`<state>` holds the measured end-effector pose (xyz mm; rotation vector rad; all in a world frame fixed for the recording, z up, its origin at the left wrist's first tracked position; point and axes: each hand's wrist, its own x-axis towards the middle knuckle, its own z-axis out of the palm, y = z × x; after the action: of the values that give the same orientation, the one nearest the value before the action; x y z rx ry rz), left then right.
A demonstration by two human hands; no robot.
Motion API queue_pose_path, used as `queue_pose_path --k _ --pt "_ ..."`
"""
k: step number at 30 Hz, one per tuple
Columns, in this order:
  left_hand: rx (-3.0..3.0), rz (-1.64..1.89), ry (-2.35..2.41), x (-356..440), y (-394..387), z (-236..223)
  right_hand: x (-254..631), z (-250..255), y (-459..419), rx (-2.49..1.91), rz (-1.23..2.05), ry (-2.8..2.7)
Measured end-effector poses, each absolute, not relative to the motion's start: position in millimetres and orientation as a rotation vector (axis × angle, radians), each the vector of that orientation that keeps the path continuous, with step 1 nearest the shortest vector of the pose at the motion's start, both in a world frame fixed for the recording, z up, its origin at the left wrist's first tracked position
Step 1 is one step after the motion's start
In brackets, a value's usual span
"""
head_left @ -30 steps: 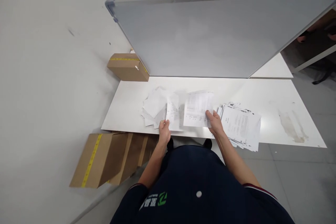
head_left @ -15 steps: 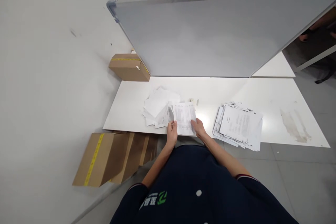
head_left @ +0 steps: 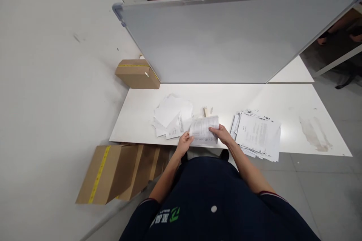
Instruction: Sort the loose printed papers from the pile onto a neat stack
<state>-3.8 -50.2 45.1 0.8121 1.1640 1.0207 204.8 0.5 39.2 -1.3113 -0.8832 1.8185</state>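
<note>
Both my hands hold a printed sheet of paper [head_left: 204,128] over the table's front edge; whether more than one sheet is in them I cannot tell. My left hand [head_left: 185,142] pinches its lower left side. My right hand [head_left: 222,134] grips the right side, thumb on top. To the left lies a loose pile of papers [head_left: 171,110], some blank on top, with a printed one nearest me. To the right is a thicker, uneven stack of printed papers [head_left: 258,133], overhanging the front edge. Just behind the held sheet sits a small beige object [head_left: 206,111], too small to name.
The white table [head_left: 291,120] carries a stain at its right. An upright whiteboard [head_left: 209,41] stands along the back. One cardboard box [head_left: 138,75] is at the back left corner; several boxes [head_left: 113,173] stand below the left front. A person's feet [head_left: 322,40] show at far right.
My hands came together from holding papers apart, so that both now grip one place. The held sheet swung rightward and tilted. The small beige object came into sight. The two piles stay put.
</note>
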Motion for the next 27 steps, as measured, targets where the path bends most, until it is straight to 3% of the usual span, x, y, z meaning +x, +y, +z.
queue_pose_path --k 4,12,27 --pt "0.958 1.143 1.234 -3 -27 48 211 48 5 -1.349 1.622 -1.214" --pt "1.138 1.272 1.279 16 -12 42 222 24 8 -1.367 1.404 -1.296" --pt "1.32 1.13 1.332 21 -10 39 227 -11 8 -1.408 1.416 -1.287"
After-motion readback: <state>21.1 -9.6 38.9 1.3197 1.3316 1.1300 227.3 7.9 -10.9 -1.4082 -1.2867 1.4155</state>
